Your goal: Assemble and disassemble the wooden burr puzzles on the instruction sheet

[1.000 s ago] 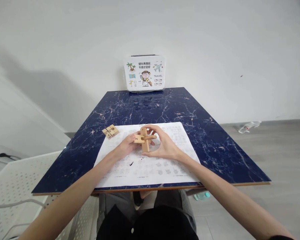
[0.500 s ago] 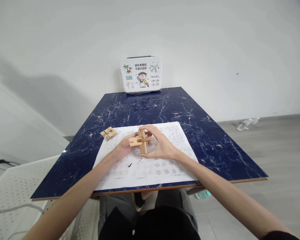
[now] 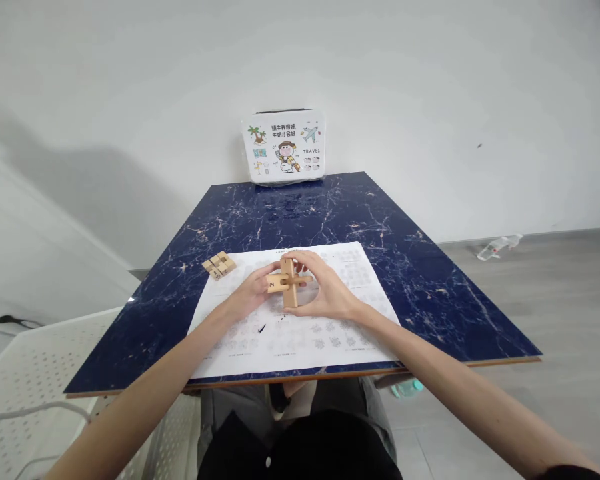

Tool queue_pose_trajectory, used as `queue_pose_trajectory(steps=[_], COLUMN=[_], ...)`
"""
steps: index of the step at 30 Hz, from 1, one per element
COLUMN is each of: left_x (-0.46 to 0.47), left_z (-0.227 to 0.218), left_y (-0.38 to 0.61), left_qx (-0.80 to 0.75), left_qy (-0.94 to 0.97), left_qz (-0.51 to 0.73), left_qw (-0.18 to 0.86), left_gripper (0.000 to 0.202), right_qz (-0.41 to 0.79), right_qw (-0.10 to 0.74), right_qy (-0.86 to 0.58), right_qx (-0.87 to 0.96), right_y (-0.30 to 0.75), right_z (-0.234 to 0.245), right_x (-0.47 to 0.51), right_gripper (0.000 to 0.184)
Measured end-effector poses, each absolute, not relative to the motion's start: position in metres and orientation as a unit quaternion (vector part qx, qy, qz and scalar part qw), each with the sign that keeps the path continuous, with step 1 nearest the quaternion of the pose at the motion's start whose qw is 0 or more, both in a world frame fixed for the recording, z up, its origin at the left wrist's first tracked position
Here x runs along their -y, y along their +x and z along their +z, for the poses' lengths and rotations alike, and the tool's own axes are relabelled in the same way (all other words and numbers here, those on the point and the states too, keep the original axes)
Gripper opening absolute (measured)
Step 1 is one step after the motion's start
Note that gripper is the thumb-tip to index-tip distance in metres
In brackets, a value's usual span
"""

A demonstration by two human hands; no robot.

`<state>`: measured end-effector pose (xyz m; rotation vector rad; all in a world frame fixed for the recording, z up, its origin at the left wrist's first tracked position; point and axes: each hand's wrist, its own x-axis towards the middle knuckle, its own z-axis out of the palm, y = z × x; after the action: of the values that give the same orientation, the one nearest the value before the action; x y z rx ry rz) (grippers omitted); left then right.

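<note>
A wooden cross-shaped interlocking puzzle [image 3: 286, 282], with a "2" marked on one bar, is held just above a white printed sheet [image 3: 300, 333] on the blue marble table [image 3: 405, 267]. My left hand [image 3: 250, 293] grips the puzzle's left end with its fingers closed. Wrapped around the right side and the upright bar is my right hand [image 3: 325, 290]. Loose notched wooden pieces [image 3: 219, 264] lie together on the table, left of the sheet's far corner.
A white box with cartoon travel pictures [image 3: 283, 147] stands against the wall at the table's far edge. A white perforated rack [image 3: 35, 373] is at the lower left. A plastic bottle [image 3: 497, 247] lies on the grey floor to the right.
The puzzle has shifted slightly between my hands, with the horizontal bar pushed in toward the upright one. Both hands stay closed on it. The view has wobbled a little.
</note>
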<state>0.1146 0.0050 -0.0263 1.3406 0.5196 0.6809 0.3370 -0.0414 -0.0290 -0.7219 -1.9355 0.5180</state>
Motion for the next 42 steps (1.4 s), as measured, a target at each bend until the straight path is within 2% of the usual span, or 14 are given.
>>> queue_pose_trajectory(steps=[11, 18, 21, 26, 27, 30, 37, 42], left_x=[0.001, 0.015, 0.018, 0.020, 0.020, 0.020, 0.017, 0.017], left_z=[-0.024, -0.014, -0.012, -0.017, -0.018, -0.021, -0.025, -0.026], left_y=[0.118, 0.123, 0.124, 0.121, 0.120, 0.119, 0.119, 0.120], left_qx=[-0.237, -0.339, -0.346, -0.323, -0.322, -0.320, -0.295, -0.303], left_qy=[0.678, 0.773, 0.779, 0.811, 0.819, 0.841, 0.883, 0.897], left_qz=[0.315, 0.394, 0.410, 0.413, 0.408, 0.391, 0.358, 0.316], left_qw=[0.620, 0.364, 0.325, 0.259, 0.244, 0.194, 0.073, 0.057], left_gripper=[0.076, 0.083, 0.084, 0.088, 0.087, 0.083, 0.080, 0.073], right_qz=[0.204, 0.250, 0.319, 0.393, 0.403, 0.413, 0.321, 0.367], right_qw=[0.474, 0.465, 0.475, 0.491, 0.479, 0.452, 0.500, 0.455], right_qy=[-0.299, -0.336, -0.330, -0.362, -0.374, -0.402, -0.445, -0.432], right_qx=[0.803, 0.780, 0.751, 0.688, 0.684, 0.681, 0.670, 0.687], right_y=[0.338, 0.342, 0.346, 0.349, 0.349, 0.346, 0.342, 0.340], right_z=[-0.026, -0.038, -0.041, -0.040, -0.039, -0.040, -0.038, -0.040], right_x=[0.047, 0.040, 0.036, 0.032, 0.032, 0.033, 0.039, 0.040], right_gripper=[0.083, 0.096, 0.085, 0.034, 0.029, 0.034, 0.034, 0.036])
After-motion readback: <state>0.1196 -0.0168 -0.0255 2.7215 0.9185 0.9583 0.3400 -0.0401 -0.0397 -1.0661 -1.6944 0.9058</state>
